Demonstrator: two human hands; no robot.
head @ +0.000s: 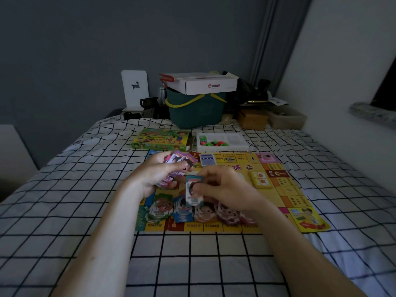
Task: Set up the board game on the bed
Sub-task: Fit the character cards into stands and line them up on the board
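Note:
A yellow game board [278, 189] lies flat on the checked bed sheet [192, 254]. My left hand [156, 174] grips a fanned stack of purple and pink play notes [182, 160] above the board's left part. My right hand [225, 189] pinches a teal note [194, 194] just right of it. Below the hands, sorted piles lie along the board's near edge: a green pile [159, 209], a blue pile [183, 212] and brownish piles [227, 212]. A blue card deck [207, 159] and a yellow card deck [260, 179] rest on the board.
Behind the board lie the green game box [160, 139] and a white tray of small coloured pieces [222, 142]. Further back stand a teal basket [196, 108] with a white carton on top, a brown box [252, 118] and a white deer card [135, 88].

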